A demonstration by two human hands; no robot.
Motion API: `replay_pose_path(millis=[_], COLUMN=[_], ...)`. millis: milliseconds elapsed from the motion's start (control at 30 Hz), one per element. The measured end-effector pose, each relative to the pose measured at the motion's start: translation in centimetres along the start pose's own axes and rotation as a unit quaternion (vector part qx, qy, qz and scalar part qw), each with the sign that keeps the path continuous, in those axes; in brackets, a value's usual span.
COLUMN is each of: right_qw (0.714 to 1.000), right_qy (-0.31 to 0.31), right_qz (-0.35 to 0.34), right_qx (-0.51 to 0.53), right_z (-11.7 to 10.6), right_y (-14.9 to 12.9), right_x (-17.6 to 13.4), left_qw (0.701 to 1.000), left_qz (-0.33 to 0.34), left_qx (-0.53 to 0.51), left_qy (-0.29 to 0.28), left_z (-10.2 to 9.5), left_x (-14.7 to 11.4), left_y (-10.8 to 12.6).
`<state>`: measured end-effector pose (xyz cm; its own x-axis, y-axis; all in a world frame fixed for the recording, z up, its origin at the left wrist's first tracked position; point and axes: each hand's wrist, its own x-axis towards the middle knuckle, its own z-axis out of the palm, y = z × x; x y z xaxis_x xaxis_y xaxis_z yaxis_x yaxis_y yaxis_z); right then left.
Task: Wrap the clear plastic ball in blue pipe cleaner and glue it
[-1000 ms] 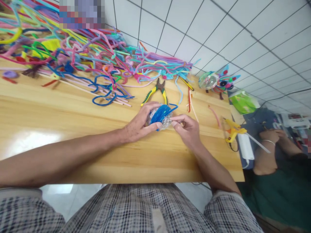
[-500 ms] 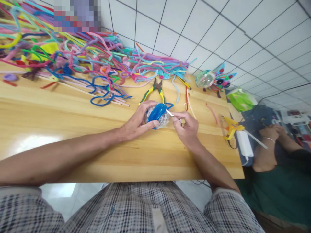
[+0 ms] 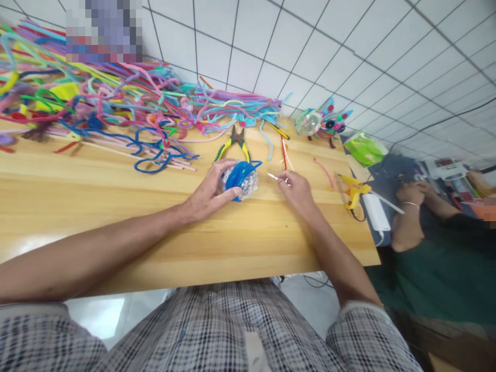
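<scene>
Pliers point(image 3: 237, 138) lie on the bench point(image 3: 174, 258), handles toward a blue-wound clear object point(image 3: 241, 178) just in front, clasped by the left hand's point(image 3: 209, 195) fingers. Right of the pliers, the right hand's point(image 3: 297, 189) fingers hold small scissors point(image 3: 273, 177); pipe cleaners point(image 3: 129, 77) heap leftward; a glue gun point(image 3: 353, 192) lies well right.

The wooden table point(image 3: 248, 243) bears fuzzy stems point(image 3: 127, 95); pliers point(image 3: 237, 135); probably a cutter point(image 3: 279, 130).

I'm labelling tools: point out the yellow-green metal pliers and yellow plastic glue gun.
Yellow-green metal pliers point(image 3: 237, 137): head view, dark metal part.
Yellow plastic glue gun point(image 3: 353, 192): head view, yellow body.
</scene>
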<state>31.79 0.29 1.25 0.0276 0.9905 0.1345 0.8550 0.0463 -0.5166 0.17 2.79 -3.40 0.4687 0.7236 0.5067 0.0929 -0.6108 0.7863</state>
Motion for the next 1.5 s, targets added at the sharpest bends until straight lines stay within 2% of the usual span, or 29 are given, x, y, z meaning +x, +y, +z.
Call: replay_pose_path(millis=[133,233,300,400,500,800,967,1200,1500], right_qw=[0.995,0.984,0.966,0.924,0.903,0.921,0.92,0.924,0.923], right_qy=[0.04,0.103,0.14,0.178,0.18,0.142,0.138,0.114,0.101], right_qz=[-0.043,-0.126,-0.213,-0.337,-0.389,-0.361,-0.365,-0.359,-0.369], right_qx=[-0.083,-0.071,-0.039,-0.012,0.011,0.027,0.042,0.062,0.051], right_z=[0.1,0.4,0.8,1.7,2.7,3.6,3.7,4.0,4.6], right_y=[0.8,-0.3,-1.9,-4.7,-6.4,-6.0,-5.9,-4.9,-4.2], right_x=[-1.2,-1.7,-2.0,-2.1,-2.0,-1.8,-2.0,-2.1,-2.1], left_qw=[1.0,1.0,1.0,1.0,0.999,0.999,0.997,0.999,0.999], left_qz=[0.009,0.014,0.016,0.02,0.034,0.051,0.07,0.035,0.032], left_qx=[-0.003,-0.003,-0.002,0.004,0.005,-0.011,-0.011,-0.017,-0.028], left_qy=[0.009,0.014,0.011,0.002,0.0,0.013,0.015,-0.007,0.005], left_z=[0.2,0.3,0.3,0.2,0.2,0.5,0.6,0.3,0.7], left_x=[0.0,0.1,0.2,0.4,0.5,0.2,0.0,-0.2,-0.1], left_y=[-0.5,-0.5,-0.3,-0.1,-0.1,-0.6,-0.6,-0.5,-0.7])
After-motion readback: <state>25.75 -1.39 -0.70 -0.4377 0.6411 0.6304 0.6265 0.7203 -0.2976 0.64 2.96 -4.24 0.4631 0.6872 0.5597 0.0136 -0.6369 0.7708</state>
